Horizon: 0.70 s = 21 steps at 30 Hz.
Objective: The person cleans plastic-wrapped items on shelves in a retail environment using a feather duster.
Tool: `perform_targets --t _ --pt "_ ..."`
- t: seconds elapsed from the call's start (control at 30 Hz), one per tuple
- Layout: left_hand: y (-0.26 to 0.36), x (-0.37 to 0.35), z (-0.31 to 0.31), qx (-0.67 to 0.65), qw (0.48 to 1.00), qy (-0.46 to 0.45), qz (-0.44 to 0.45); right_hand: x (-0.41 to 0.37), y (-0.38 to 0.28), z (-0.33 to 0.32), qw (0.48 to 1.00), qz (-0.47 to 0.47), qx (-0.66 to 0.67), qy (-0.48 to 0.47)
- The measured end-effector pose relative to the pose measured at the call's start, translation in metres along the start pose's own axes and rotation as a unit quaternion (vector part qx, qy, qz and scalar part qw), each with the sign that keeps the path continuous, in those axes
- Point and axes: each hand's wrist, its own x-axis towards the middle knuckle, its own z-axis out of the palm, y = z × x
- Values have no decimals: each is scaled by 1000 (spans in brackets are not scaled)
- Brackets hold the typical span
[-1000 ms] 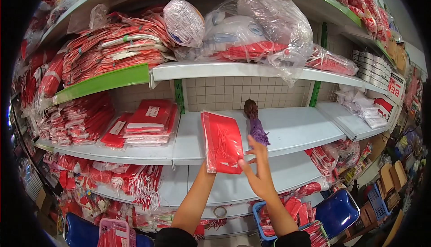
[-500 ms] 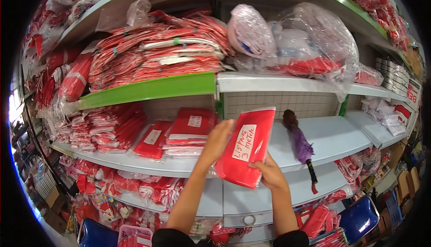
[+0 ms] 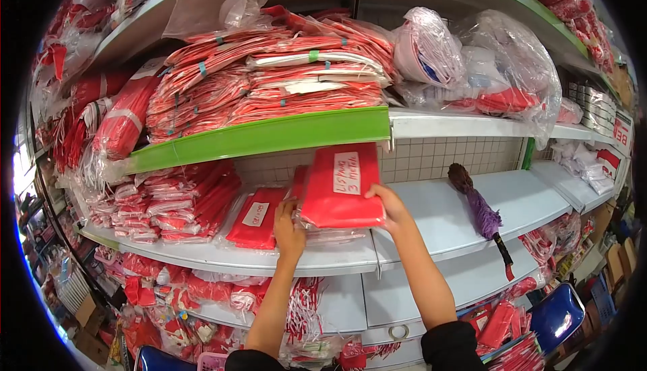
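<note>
My right hand (image 3: 392, 210) grips the lower right corner of a flat red packet (image 3: 323, 199) in clear plastic. Its white label is handwritten and seems to read "Lispang 3 meter". The packet is tilted over a stack of similar red packets (image 3: 337, 235) on the middle shelf and hides most of it. At the left side of that stack is my left hand (image 3: 290, 233), fingers bent but apart, its fingertips against the packets' edge. Just left of it lies another labelled red packet (image 3: 246, 229).
Above, the shelf with a green edge (image 3: 269, 134) bears piled red packets (image 3: 269, 74) and a plastic-wrapped bundle (image 3: 428, 47). Folded red and white cloth (image 3: 175, 202) is stacked at left. A purple feather duster (image 3: 485, 219) lies on the right shelf. A tape roll (image 3: 398, 332) sits lower down.
The labelled packet has moved from in front of the shelf to above the stack, tilting back. My left hand has gone down to the stack's left side. The view has shifted left.
</note>
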Motion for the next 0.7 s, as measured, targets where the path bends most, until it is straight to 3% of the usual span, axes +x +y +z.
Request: perform_targets --t 0.07,0.17,0.23,0.3,0.37,0.47,0.5,0.6,0.7 --pt "-5 -2 1 -23 1000 21 -3 32 10 -4 999 38 -18 -17" --pt "-6 -1 -1 -130 982 14 -135 57 13 0 989 87 -116 14" --pt "-3 -1 -7 -147 978 11 -145 60 10 10 955 27 -291 58" --pt "-6 -2 -7 -173 974 16 -146 64 14 8 874 -75 -468 107" --pt "-15 -4 -1 -210 968 24 -137 72 27 -8 734 -212 -626 156" --pt "2 -1 -3 -174 975 23 -138 34 38 19 573 -284 -748 177" --pt "0 -1 -3 -167 975 19 -143 16 37 36 569 -289 -749 180" --pt "-9 -2 -2 -168 972 9 -161 -14 34 53 608 -214 -763 50" --pt "-11 -3 -2 -208 962 12 -179 -30 41 60 568 -210 -796 -6"
